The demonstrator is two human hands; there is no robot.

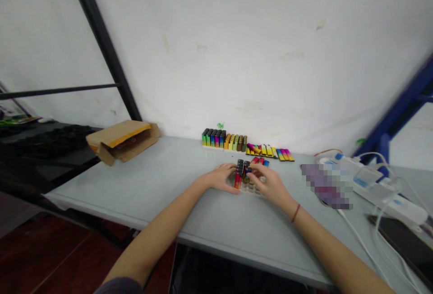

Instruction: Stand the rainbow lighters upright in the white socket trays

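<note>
A small white tray (pixel 248 189) with several colourful lighters standing in it sits on the grey table (pixel 162 181). My left hand (pixel 221 178) rests against the tray's left side, fingers curled by a red-orange lighter (pixel 237 180). From the right, my right hand (pixel 270 183) pinches a lighter (pixel 249 171) standing in the tray. Against the wall stands a filled tray of lighters (pixel 223 140), with loose lighters (pixel 269 152) lying beside it.
An open cardboard box (pixel 122 140) lies at the table's far left. White power strips and cables (pixel 375 181) and a dark flat device (pixel 406 240) crowd the right side. A black metal frame (pixel 101 37) leans at the left.
</note>
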